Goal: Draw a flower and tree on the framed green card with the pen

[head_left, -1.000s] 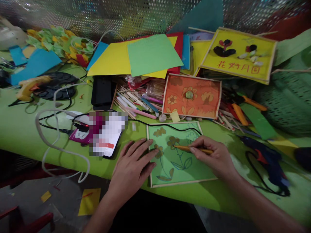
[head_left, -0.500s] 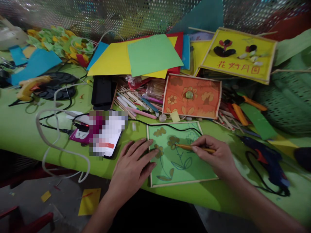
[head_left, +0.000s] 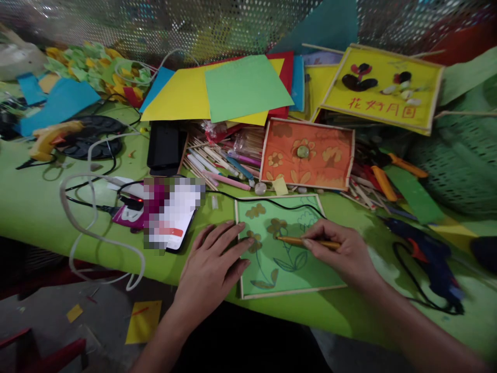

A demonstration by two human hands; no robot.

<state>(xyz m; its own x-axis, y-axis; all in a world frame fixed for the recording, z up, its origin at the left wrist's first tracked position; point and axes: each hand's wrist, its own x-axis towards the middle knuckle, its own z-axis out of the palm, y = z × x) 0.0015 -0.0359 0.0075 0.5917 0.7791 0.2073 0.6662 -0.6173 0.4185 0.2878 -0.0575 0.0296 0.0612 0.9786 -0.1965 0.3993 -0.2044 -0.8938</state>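
A green sheet in a thin wooden frame [head_left: 267,282] lies before me on the table, drawn with flowers, stems and leaves. Some petals and leaves are coloured brown-gold; others are outlines only. My right hand [head_left: 339,248] pinches a gold-coloured pen [head_left: 297,241], its tip at the lower edge of the middle flower [head_left: 277,226]. Over the frame's left edge rests my left hand [head_left: 215,256], flat with fingers spread, its fingertips on the sheet by the left flower. A black cable [head_left: 267,200] crosses the top of the frame.
A phone [head_left: 180,217] and a purple power strip [head_left: 130,216] lie at left among white cables. A blue glue gun [head_left: 425,259] is at right. Behind are an orange framed picture [head_left: 287,168], pens and sticks [head_left: 209,163], coloured paper [head_left: 248,88] and a yellow framed picture [head_left: 384,88].
The pen tip has moved slightly left and down along the middle flower, my right hand shifting with it. My left hand stays in place on the frame.
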